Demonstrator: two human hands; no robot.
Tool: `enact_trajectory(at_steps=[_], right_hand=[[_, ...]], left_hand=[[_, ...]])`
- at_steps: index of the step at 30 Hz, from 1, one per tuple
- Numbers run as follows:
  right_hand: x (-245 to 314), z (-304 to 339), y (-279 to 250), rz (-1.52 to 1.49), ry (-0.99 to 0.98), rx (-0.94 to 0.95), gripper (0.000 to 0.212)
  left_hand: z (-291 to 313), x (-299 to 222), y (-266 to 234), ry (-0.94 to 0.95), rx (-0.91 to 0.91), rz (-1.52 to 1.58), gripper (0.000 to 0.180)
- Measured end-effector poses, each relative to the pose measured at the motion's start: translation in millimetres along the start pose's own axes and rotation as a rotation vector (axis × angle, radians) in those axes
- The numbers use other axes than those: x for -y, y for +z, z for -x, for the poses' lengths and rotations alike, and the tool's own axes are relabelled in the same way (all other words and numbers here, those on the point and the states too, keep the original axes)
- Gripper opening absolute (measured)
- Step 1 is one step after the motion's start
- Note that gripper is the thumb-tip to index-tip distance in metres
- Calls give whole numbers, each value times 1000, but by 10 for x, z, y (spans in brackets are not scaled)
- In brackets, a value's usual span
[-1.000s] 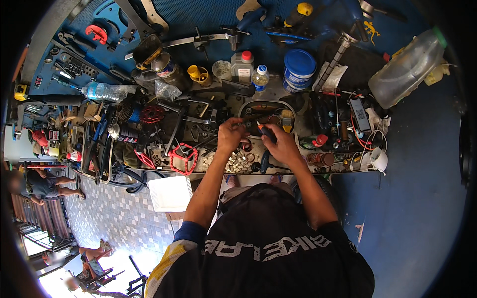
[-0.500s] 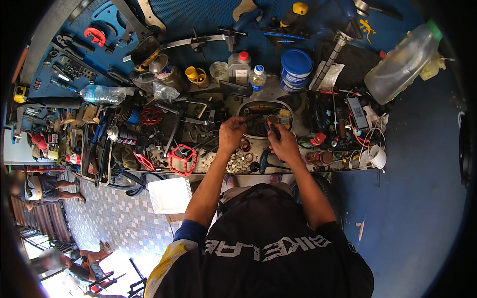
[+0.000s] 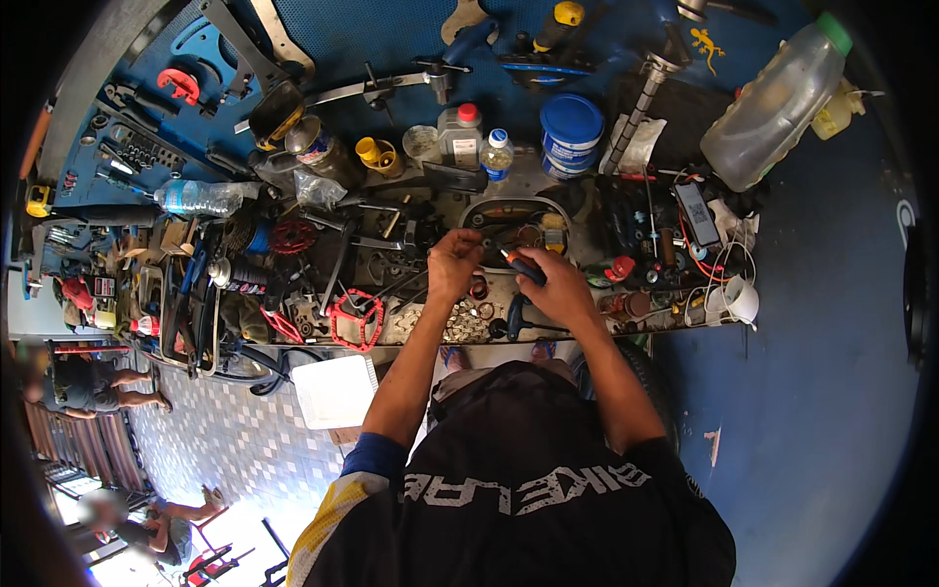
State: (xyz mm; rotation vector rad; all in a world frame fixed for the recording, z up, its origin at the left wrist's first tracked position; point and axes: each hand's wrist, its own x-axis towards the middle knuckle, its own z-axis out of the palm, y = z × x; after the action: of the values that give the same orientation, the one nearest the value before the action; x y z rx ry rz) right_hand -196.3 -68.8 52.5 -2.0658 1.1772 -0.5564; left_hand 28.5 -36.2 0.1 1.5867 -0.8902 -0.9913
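Observation:
My left hand point(image 3: 455, 265) is closed in a pinch at the left side of a metal tray point(image 3: 516, 202). Whatever its fingertips hold is too small to make out. In my right hand point(image 3: 559, 292) is a hand tool with an orange and dark handle point(image 3: 527, 266). Its front end points up and left toward my left fingertips, and its exact kind is unclear. Small parts and a yellowish block point(image 3: 554, 238) lie in the tray. Just below my right hand, a dark blue-handled tool point(image 3: 515, 318) rests on the bench.
Gold-coloured chain pieces point(image 3: 430, 321) and a red pedal point(image 3: 357, 320) lie along the bench's front. Behind the tray stand a blue tub point(image 3: 571, 132) and small bottles point(image 3: 497, 155). A phone point(image 3: 696, 213) lies at right. Two people are on the left.
The orange-and-dark tool has turned from pointing mostly away to pointing left, toward my left fingers. My right hand has rolled over with it. My left hand stays almost in place.

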Motion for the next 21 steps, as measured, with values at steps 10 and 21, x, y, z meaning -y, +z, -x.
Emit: enact_trajectory(at_steps=[10,21], right_hand=[[77,-42,73,162,10,55,50],[-53,-70,284,238,-165,-164,54]], left_hand=[[-50,80,4,-21,12,52,31],[0,48,-20,-213,55,389,28]])
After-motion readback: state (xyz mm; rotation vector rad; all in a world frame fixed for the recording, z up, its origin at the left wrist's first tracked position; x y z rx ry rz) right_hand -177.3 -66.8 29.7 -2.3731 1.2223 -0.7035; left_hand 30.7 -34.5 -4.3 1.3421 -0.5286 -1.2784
